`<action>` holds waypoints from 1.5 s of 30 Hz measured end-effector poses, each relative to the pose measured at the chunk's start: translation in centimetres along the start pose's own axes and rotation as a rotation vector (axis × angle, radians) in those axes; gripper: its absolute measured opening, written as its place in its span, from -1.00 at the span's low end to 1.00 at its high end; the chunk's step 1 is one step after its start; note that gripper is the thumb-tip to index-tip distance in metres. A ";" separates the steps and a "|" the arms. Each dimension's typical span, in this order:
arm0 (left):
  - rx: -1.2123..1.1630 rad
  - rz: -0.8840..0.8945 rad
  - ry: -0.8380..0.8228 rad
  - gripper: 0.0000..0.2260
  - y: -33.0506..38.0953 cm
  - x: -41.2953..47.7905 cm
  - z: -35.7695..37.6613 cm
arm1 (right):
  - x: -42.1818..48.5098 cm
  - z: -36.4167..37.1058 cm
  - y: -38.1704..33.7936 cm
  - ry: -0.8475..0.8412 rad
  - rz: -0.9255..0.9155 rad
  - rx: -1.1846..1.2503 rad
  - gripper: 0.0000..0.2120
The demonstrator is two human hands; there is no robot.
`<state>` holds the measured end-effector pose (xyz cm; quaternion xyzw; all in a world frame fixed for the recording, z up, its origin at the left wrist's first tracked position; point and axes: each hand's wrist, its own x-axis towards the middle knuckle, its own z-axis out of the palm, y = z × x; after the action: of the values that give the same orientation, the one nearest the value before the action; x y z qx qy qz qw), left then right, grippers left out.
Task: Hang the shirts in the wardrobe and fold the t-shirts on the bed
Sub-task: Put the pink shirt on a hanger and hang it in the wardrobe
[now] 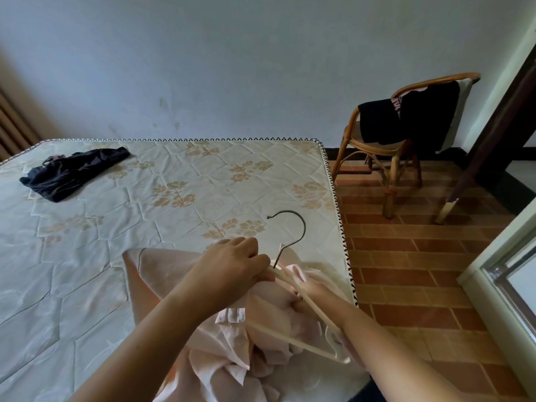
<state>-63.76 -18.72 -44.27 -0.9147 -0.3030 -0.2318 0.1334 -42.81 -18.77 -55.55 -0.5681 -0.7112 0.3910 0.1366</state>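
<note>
On the quilted floral mattress [145, 227], left hand [232, 265] grips a cream plastic hanger [314, 310], its metal hook [304, 227] pointing toward far wall; right hand [310, 297] clutches crumpled pink shirt [269, 311].

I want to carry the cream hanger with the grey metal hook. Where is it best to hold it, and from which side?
Probably the neck just under the grey metal hook of the cream hanger, from above: the hook rises free of the crumpled pink shirt, which bunches around its arms.

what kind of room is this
Most likely a bedroom: a bare quilted mattress, a pink shirt held with a hanger, and a cane chair draped with dark clothes.
</note>
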 end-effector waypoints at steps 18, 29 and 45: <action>-0.029 -0.101 0.145 -0.53 -4.2 3.9 -2.7 | -3.3 -14.3 -2.1 0.266 0.096 -0.401 -0.93; -0.584 -0.535 0.042 -0.84 -1.9 4.5 -3.7 | -4.3 -17.8 -1.5 0.476 0.122 -0.078 -0.85; -0.289 -0.596 -0.063 -0.85 -2.2 5.5 -3.9 | -4.8 -17.2 -4.0 0.826 0.038 -0.234 -0.87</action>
<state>-62.55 -15.80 -37.89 -0.8021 -0.5251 -0.2727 -0.0808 -33.05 -16.47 -40.18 -0.7015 -0.6258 0.0495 0.3374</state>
